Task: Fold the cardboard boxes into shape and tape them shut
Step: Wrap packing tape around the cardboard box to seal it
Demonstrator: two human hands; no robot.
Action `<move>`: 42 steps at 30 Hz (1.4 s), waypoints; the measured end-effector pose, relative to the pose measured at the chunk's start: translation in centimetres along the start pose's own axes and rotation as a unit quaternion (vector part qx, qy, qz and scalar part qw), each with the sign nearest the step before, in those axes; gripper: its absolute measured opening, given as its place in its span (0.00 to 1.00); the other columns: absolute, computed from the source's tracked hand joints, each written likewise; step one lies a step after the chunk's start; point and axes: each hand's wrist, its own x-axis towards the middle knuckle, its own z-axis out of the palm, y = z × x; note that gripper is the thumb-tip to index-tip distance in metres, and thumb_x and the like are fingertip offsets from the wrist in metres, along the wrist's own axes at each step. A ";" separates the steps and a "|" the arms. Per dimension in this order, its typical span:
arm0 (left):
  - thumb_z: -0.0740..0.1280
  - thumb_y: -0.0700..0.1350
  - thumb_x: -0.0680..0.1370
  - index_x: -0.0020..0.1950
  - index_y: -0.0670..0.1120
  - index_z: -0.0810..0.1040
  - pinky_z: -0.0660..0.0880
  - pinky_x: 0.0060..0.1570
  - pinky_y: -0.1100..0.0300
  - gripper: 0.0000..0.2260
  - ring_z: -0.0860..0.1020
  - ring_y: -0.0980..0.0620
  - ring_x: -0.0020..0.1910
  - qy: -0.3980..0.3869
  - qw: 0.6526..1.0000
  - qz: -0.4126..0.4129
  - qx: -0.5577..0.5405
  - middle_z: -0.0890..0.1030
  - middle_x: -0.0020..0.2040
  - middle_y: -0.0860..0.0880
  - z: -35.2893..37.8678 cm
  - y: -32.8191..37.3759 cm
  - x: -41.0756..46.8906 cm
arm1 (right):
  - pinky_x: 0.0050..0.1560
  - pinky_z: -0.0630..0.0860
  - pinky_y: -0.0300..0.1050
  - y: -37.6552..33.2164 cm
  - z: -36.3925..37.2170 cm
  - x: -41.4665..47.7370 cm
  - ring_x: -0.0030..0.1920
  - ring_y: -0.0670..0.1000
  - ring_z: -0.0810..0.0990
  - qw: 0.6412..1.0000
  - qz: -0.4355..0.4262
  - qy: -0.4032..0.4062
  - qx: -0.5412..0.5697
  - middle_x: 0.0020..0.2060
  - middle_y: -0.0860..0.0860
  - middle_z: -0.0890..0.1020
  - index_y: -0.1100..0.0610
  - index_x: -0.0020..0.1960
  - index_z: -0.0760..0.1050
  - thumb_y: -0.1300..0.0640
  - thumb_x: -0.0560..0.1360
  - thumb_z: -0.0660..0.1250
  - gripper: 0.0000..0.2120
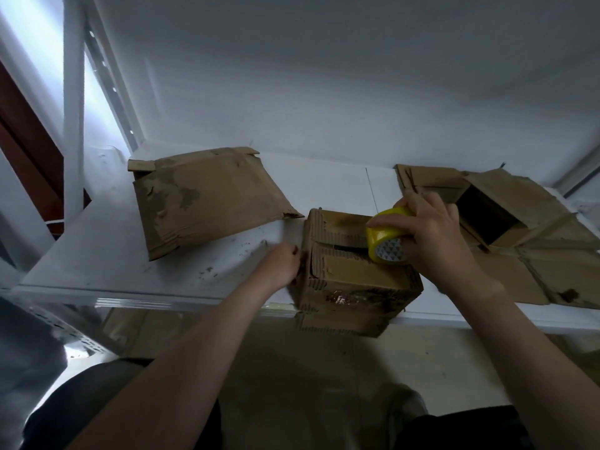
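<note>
Three cardboard boxes sit on the white shelf [97,254]. The flattened box [207,196] lies at the left. The left hand [282,264] curls its fingers against the folded middle box [350,280]; I cannot tell if they pinch anything. On top of it, the right hand [435,235] wraps its fingers round one yellow tape roll [388,235] with a triangle-patterned core. The open box [519,203] lies at the right.

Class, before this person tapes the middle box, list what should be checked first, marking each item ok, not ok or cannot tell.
1. Right hand grips the tape roll: ok.
2. Roll rests on top of the middle box: ok.
3. Left hand is against the box's left side: ok.
4. Top flaps meet: not ok, a dark gap shows between them.
5. Tape end stuck to the cardboard: cannot tell.
</note>
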 end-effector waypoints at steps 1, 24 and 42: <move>0.57 0.48 0.86 0.38 0.45 0.73 0.67 0.31 0.58 0.18 0.74 0.50 0.31 0.000 1.000 -0.004 -0.006 0.76 0.33 0.46 0.1 -0.2 0.0 | 0.51 0.64 0.58 0.1 0.0 0.0 0.56 0.62 0.70 1.000 0.002 0.001 0.002 0.54 0.56 0.77 0.43 0.58 0.83 0.74 0.66 0.70 0.31; 0.67 0.59 0.79 0.82 0.56 0.48 0.56 0.74 0.52 0.38 0.52 0.56 0.79 0.009 0.973 0.217 0.084 0.54 0.81 0.60 -1.5 3.0 -3.8 | 0.51 0.76 0.47 4.4 1.2 -2.1 0.62 0.47 0.73 0.940 0.060 0.020 0.336 0.62 0.48 0.75 0.37 0.74 0.67 0.72 0.76 0.66 0.38; 0.47 0.68 0.80 0.81 0.62 0.38 0.49 0.74 0.59 0.33 0.44 0.69 0.74 -0.021 0.971 0.182 0.155 0.38 0.75 0.74 -1.0 1.6 -3.5 | 0.51 0.76 0.47 5.8 -1.0 0.0 0.55 0.53 0.78 0.948 -0.069 0.035 0.310 0.53 0.57 0.78 0.51 0.63 0.80 0.75 0.70 0.73 0.28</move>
